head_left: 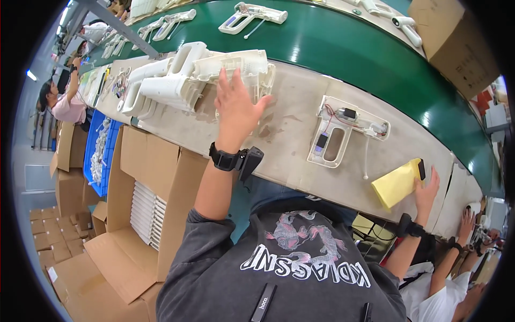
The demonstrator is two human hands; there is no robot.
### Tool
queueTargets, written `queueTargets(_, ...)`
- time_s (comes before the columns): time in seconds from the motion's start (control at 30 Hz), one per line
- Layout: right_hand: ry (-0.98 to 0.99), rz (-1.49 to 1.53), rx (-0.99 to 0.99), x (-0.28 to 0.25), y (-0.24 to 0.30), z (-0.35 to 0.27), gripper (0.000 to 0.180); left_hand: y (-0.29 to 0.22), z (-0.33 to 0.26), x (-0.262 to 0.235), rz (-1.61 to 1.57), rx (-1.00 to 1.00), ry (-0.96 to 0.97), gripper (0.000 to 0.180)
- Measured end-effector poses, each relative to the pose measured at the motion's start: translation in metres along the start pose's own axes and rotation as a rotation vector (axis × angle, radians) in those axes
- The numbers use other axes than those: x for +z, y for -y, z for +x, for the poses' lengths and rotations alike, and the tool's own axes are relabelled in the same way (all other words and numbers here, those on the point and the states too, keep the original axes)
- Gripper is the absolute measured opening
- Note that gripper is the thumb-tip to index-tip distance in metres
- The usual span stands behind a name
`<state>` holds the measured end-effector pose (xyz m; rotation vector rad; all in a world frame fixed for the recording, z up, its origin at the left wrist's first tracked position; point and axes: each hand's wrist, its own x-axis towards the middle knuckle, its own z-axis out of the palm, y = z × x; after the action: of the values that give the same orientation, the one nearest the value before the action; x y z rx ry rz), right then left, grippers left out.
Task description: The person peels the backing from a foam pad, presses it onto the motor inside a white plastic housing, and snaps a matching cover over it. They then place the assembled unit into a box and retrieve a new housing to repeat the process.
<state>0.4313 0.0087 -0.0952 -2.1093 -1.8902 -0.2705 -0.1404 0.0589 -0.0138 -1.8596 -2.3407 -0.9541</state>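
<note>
My left hand (236,104) reaches forward with fingers spread and rests against a pile of white plastic gun-shaped housing shells (198,75) on the worn workbench (289,134). My right hand (426,190) lies at the bench's right edge, touching a yellow cloth (398,183) and a small black object beside it. Between the two hands lies an open white housing half (343,131) showing a small motor, red and black wires, a blue part and a thin white tube.
A green conveyor belt (343,43) runs behind the bench, carrying assembled white housings (252,16). Open cardboard boxes (145,177) with stacked white parts and a blue crate (99,147) stand to the left. Other workers sit at far left and lower right.
</note>
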Motion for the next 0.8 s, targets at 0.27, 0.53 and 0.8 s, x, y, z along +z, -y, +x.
queueTargets(0.27, 0.000, 0.804, -0.015, -0.075, 0.116, 0.009, 0.050, -0.045, -0.010, -0.051, -0.385, 0.172, -0.018, 0.076)
queueTargets(0.53, -0.038, 0.762, -0.567, -0.074, 0.203, 0.067, 0.082, -0.095, -0.043, -0.026, -1.990, -0.377, 0.973, 0.088)
queueTargets(0.8, 0.202, 0.785, -0.556, -0.034, 0.173, 0.090, 0.068, -0.102, -0.040, 0.031, -1.511, -0.185, 0.575, 0.083)
